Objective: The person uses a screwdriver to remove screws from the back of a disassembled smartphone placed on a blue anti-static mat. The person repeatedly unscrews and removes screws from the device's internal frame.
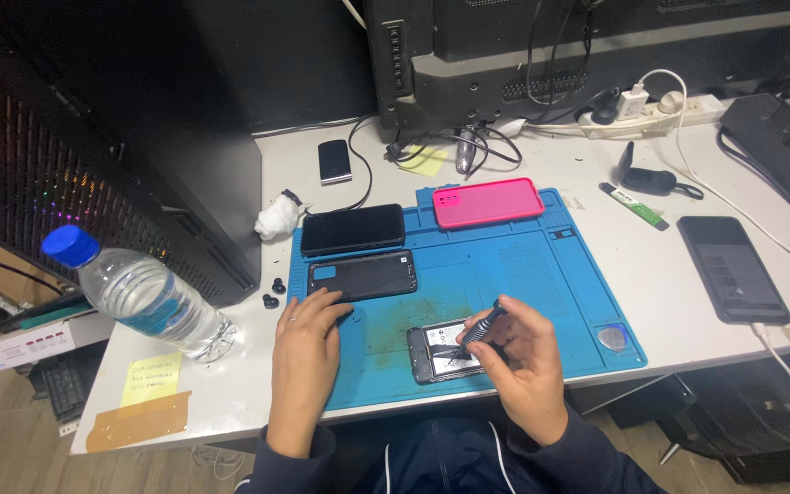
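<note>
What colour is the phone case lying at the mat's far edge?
Bright pink phone case, on the blue rubber mat; head view.

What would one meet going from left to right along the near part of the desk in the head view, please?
Water bottle → left hand → opened phone → right hand, holding a screwdriver → guitar-pick-shaped tool → dark phone.

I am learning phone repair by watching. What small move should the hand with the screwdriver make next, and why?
Probably turn the screwdriver in place. The right hand holds it with its tip down on the opened phone, while the left hand lies flat on the blue mat.
</note>
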